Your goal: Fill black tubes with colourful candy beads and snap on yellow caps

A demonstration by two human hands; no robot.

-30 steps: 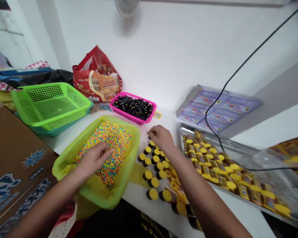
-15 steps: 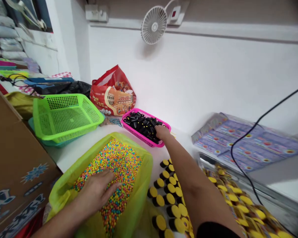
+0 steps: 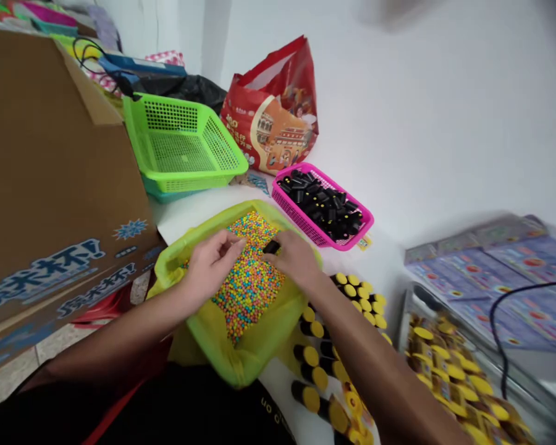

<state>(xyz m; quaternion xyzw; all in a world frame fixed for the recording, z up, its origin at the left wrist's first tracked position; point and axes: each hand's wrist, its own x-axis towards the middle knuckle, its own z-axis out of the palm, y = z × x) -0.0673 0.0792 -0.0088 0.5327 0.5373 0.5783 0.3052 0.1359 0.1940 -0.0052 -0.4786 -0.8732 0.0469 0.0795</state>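
Observation:
A yellow-green lined tray (image 3: 199,238) full of small coloured candy beads (image 3: 250,281) sits in front of me. My right hand (image 3: 293,259) is over the beads, closed on a small black tube (image 3: 271,247). My left hand (image 3: 210,262) hovers over the left of the beads with fingers curled and pinched; what they hold is too small to see. Behind, a pink basket (image 3: 301,219) holds several black tubes (image 3: 324,204).
Several black tubes with yellow caps (image 3: 343,309) lie right of the tray. A metal tray of labelled yellow-capped tubes (image 3: 449,364) is at lower right. A green basket (image 3: 180,145), a red bag (image 3: 273,117) and a cardboard box (image 3: 50,185) stand at left and back.
My right hand came back from the pink basket to over the beads, now with a black tube in it. My left hand lifted off the beads. The camera swung down and right.

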